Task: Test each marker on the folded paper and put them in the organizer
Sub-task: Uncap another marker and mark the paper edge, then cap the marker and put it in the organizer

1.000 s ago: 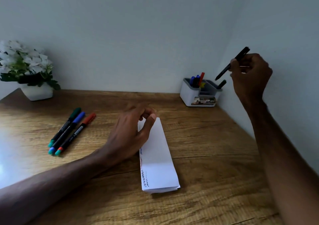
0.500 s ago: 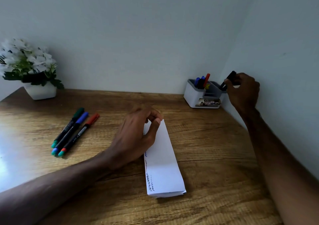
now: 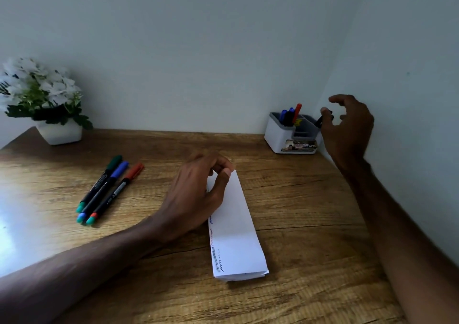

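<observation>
Wooden desk [image 3: 323,211] fills the lower view, set into a pale wall corner. The landmark is the folded paper [image 3: 237,226], a long white strip lying flat mid-desk with its long side running away from you. Short squiggles of blue, red and dark ink run down its left edge.

Far left of the paper, back by the wall, stands a white pot of white flowers [image 3: 58,132].

Your left hand [image 3: 196,197] sits on the paper's far left part, with the forearm coming in across the desk from the left. Its fingers are curled, the thumb lies on the paper's top face and the fingertips bunch at the far corner, holding the paper down.

Your right hand [image 3: 350,132] is well off to the paper's far right, raised off the desk near the side wall. Fingers spread and loosely curved, nothing gripped.

The white and grey organizer [image 3: 278,137] stands beyond the paper and to its right, in the wall corner.

Left of the paper and apart from it, three capped markers lie slanted, side by side and touching: green marker [image 3: 96,184] farthest out, blue marker [image 3: 101,192] in the middle, red marker [image 3: 113,195] nearest the paper.

The organizer's back left compartment holds upright markers [image 3: 296,110], with blue and red caps showing plus a dark one.

A black marker [image 3: 318,121] leans out of the organizer's right-side compartment. Its top end is right at your right thumb tip, and you can't tell if they touch.
</observation>
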`<state>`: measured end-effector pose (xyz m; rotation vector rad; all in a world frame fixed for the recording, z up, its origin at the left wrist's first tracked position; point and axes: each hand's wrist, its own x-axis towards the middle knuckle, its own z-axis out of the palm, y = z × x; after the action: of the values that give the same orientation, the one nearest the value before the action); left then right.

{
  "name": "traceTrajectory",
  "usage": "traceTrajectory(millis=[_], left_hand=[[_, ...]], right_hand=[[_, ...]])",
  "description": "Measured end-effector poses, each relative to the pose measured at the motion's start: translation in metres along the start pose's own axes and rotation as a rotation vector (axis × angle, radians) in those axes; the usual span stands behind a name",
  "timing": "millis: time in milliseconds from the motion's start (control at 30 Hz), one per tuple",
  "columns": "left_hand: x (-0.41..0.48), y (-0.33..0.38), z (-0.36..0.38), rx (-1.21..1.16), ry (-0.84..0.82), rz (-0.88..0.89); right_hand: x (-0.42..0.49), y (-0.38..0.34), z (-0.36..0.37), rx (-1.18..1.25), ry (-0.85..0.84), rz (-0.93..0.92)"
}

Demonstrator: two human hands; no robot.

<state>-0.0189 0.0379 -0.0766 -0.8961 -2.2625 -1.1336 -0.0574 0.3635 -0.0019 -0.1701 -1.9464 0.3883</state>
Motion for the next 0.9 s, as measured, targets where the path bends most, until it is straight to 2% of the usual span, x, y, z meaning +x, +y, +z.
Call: traceTrajectory(millis=[167, 333, 433, 600, 800, 900], left_hand=[[-0.003, 0.003, -0.002, 0.032, 0.001, -0.002], [-0.008, 0.006, -0.012, 0.059, -0.003, 0.003], [-0.016, 0.003, -0.026, 0.144, -0.009, 0.014], [-0.039, -0.015, -0.058, 0.469, -0.085, 0.012], [-0.038, -0.031, -0.088, 0.843, -0.120, -0.140], [-0.036, -0.037, -0.089, 0.944, -0.149, -0.205]], right_hand=[[-0.032, -0.072, -0.015, 0.118, -0.027, -0.206], [-0.085, -0.137, -0.010, 0.258, -0.348, -0.363], [-0.108, -0.162, -0.008, 0.311, -0.457, -0.454], [-0.124, -0.170, -0.002, 0.373, -0.597, -0.445], [-0.135, -0.172, 0.001, 0.303, -0.700, -0.460], [-0.134, -0.171, 0.001, 0.306, -0.717, -0.468]])
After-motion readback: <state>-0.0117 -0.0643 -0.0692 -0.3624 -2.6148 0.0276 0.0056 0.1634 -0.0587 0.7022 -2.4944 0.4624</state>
